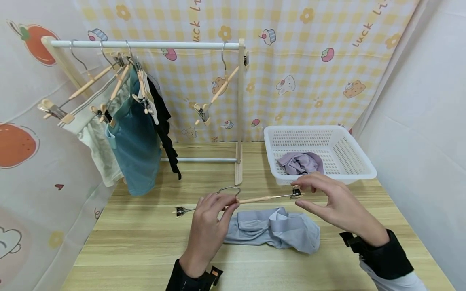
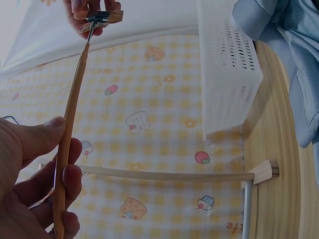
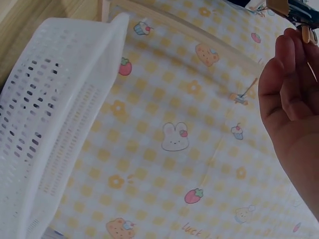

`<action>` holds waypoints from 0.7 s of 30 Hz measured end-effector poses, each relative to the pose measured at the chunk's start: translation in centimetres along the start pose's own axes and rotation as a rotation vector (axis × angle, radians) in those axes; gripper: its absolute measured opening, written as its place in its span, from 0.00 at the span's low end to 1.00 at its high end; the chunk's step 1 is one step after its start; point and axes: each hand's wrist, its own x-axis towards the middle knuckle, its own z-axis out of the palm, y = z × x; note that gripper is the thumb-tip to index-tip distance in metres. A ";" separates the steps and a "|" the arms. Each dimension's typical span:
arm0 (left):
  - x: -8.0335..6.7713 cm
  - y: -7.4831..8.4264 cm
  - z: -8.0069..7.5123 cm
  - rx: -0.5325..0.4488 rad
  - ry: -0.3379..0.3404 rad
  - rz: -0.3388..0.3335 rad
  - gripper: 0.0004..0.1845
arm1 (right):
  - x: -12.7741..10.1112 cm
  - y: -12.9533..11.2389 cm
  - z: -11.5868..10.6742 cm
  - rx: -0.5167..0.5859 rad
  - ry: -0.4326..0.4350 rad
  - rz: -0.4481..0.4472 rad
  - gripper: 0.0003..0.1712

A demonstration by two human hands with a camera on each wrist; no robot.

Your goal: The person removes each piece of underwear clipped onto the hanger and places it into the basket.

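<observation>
My left hand (image 1: 211, 222) grips the wooden bar of a clip hanger (image 1: 256, 199), thumb on one side and fingers curled round the other. The hanger is held roughly level above the table, its metal hook upward. At its right end, the thumb and fingers of my right hand (image 1: 333, 198) pinch a metal and wood clip (image 2: 102, 17). The other clip (image 1: 180, 211) sticks out past my left hand. Below the hanger lies a crumpled grey-blue garment (image 1: 273, 228) with a broad waistband, partly hidden by my left hand.
A rack (image 1: 145, 45) at the back left carries several clip hangers with clothes, including a teal garment (image 1: 136, 141). One bare hanger (image 1: 220, 91) hangs near its right post. A white basket (image 1: 349, 153) at the back right holds a purple garment (image 1: 300, 163).
</observation>
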 end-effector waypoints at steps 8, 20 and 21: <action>-0.1 0.0 0.0 0.025 -0.010 0.001 0.10 | 1.0 -1.0 0.7 -0.036 0.036 -0.054 0.35; 0.0 0.5 0.4 0.058 -0.052 0.029 0.08 | 2.4 -3.5 3.2 -0.123 -0.183 -0.155 0.26; 0.0 0.5 0.4 0.056 -0.060 0.033 0.08 | 2.5 -3.6 3.3 -0.132 -0.198 -0.163 0.24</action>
